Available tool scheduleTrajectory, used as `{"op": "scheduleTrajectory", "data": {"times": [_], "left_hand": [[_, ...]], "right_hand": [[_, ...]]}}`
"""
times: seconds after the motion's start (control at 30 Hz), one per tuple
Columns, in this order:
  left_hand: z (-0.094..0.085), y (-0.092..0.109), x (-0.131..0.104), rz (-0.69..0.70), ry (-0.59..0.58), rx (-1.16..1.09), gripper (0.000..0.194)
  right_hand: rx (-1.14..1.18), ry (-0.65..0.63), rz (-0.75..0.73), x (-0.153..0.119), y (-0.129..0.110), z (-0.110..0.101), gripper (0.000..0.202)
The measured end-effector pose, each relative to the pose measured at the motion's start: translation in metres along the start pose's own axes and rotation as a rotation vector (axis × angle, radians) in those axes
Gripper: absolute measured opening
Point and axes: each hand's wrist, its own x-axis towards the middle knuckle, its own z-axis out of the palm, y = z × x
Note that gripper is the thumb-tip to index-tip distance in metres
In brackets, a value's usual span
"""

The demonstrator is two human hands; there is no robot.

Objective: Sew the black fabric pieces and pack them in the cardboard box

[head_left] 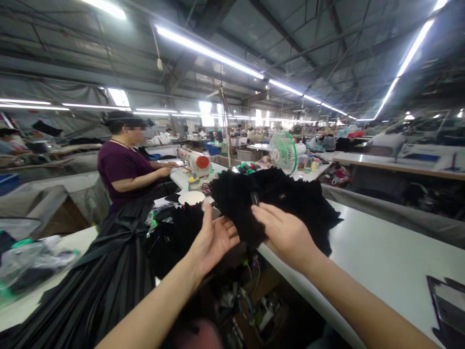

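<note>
My left hand is palm up with thumb raised and fingers apart, beside the lower edge of a black fabric piece. Nothing is visible in its palm. My right hand grips this piece from the right, its fingers flat on the cloth near a small dark label; the thumb is hidden behind. Behind both hands a heap of black fabric pieces lies on the white table, some with small tags. Another bunch of black pieces sits left of my left hand.
Long black strips tied in a bundle run along the left. Beyond are a white round lid or dish, a sewing machine and a green-rimmed fan. A co-worker sits at the left. A dark flat object lies far right.
</note>
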Motion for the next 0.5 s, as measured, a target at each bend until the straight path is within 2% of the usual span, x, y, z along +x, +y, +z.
{"op": "scheduleTrajectory", "data": {"times": [0.07,0.1,0.2,0.27,0.33,0.37,0.5], "left_hand": [[0.015,-0.019,-0.004,-0.005,0.043,-0.137,0.063],[0.021,-0.029,-0.004,-0.034,0.071,-0.160,0.053],[0.034,-0.058,0.001,-0.163,0.152,-0.175,0.031],[0.039,-0.076,0.007,-0.226,0.163,-0.212,0.024],[0.041,-0.091,0.014,-0.291,0.117,-0.255,0.028],[0.041,-0.099,0.017,-0.329,0.082,-0.270,0.031],[0.040,-0.135,0.019,-0.490,-0.028,-0.351,0.040]], "right_hand": [[-0.133,-0.044,-0.169,-0.025,-0.014,-0.016,0.032],[-0.177,-0.065,-0.190,-0.036,-0.019,-0.023,0.031],[-0.168,-0.145,-0.146,-0.062,-0.034,-0.045,0.032],[-0.047,-0.211,-0.041,-0.075,-0.044,-0.061,0.040],[0.128,-0.217,0.152,-0.089,-0.054,-0.077,0.050],[0.206,-0.170,0.287,-0.097,-0.058,-0.084,0.052],[0.411,0.218,0.992,-0.127,-0.068,-0.100,0.050]]}}
